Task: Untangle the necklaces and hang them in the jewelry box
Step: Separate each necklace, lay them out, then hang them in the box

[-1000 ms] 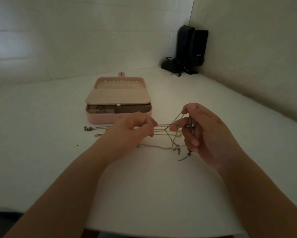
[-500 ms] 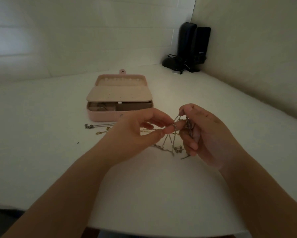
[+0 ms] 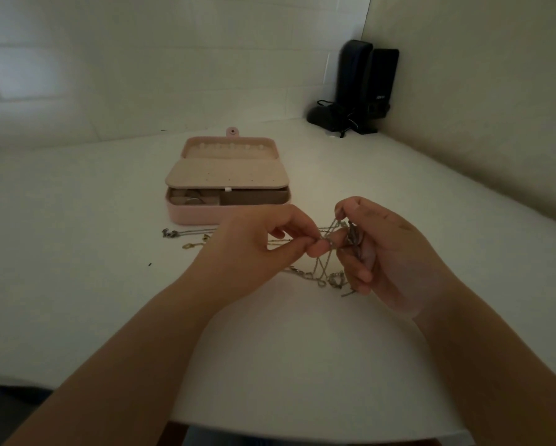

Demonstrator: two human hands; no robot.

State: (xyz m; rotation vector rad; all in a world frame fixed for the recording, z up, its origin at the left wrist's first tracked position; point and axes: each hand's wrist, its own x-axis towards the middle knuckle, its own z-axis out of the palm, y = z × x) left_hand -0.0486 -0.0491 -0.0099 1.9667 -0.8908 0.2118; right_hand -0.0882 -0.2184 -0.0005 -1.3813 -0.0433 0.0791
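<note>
The untangling is under way: over the bench (image 3: 109, 300), near the open pink jewelry box (image 3: 228, 201), the left hand (image 3: 254, 252) pinches one strand of the knotted necklaces (image 3: 321, 272) and the right hand (image 3: 396, 259) holds the bunch, so next that strand needs a gentle pull free.

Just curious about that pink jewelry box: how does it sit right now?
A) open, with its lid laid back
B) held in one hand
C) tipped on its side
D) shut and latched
A: the pink jewelry box sits open on the table, lid laid back, apart from both hands.
</note>
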